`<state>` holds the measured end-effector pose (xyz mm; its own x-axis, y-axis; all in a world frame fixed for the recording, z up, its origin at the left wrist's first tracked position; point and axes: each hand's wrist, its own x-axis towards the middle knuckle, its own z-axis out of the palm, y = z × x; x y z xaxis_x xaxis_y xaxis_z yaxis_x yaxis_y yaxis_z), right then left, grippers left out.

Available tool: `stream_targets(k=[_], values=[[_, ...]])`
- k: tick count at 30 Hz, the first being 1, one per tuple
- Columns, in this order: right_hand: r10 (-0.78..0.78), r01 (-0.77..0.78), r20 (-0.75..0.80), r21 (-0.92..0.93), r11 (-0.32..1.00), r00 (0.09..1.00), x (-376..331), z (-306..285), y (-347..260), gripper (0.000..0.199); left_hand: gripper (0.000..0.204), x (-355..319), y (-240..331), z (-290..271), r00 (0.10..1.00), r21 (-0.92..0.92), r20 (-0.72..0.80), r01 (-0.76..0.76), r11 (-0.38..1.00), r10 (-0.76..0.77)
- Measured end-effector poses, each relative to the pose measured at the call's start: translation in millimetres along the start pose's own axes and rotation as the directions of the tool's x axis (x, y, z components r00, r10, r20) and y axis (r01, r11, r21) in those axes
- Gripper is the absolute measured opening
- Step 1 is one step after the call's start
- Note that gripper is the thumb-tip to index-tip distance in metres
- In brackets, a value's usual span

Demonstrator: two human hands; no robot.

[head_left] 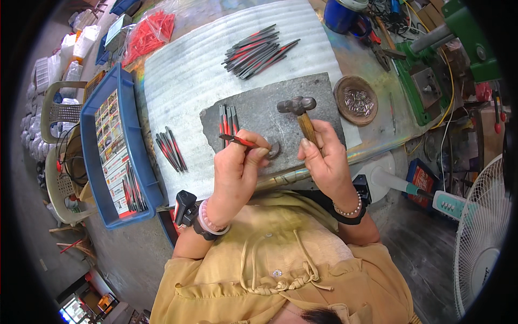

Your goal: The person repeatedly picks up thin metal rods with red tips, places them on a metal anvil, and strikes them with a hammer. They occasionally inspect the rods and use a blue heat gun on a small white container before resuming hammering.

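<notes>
My left hand [234, 171] is closed on a slim black-and-red strip [236, 140], which lies nearly level between thumb and fingers. My right hand [330, 162] grips the wooden handle of a ball-peen hammer [297, 105]; its head is over a grey stone slab [264, 110]. Close to my left fingertips, a small round dark metal piece [274, 150] sits on the slab, partly hidden. A few similar strips [229, 120] lie side by side on the slab, just beyond my left hand. Right of the slab stands a round brown bowl [340, 102] holding many small shiny metal pieces.
White foam sheet [183, 81] covers the table, bearing a large strip pile [256, 51] and a smaller group [171, 149]. A blue tray [116, 218] with more strips stands left. Red pieces [154, 29] fill a bag. Right are pliers [382, 56], a green machine [426, 89] and a fan [477, 243].
</notes>
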<state>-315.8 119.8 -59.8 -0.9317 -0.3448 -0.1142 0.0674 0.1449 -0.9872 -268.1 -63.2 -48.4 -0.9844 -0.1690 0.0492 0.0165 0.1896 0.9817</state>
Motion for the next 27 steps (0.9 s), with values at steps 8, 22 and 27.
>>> stream_targets(k=[8, 22, 27], values=[[-0.004, 0.004, -0.013, -0.006, 1.0, 1.0, -0.5, 0.2, 5.0, 0.03, 0.014, 0.2, 0.5, 1.0, 0.985, 0.211, 0.052, -0.174, 0.962, 0.167], [-0.409, 0.44, 0.168, -0.248, 0.863, 0.897, -12.3, 4.9, -64.3, 0.024, 0.037, -6.7, 7.6, -0.1, 0.924, 0.542, 0.231, -0.382, 0.749, 0.304], [-0.354, 0.396, 0.184, -0.304, 0.867, 0.917, -21.4, 3.5, -86.8, 0.028, 0.029, -4.8, 6.8, -2.0, 0.899, 0.54, 0.208, -0.435, 0.721, 0.387]])
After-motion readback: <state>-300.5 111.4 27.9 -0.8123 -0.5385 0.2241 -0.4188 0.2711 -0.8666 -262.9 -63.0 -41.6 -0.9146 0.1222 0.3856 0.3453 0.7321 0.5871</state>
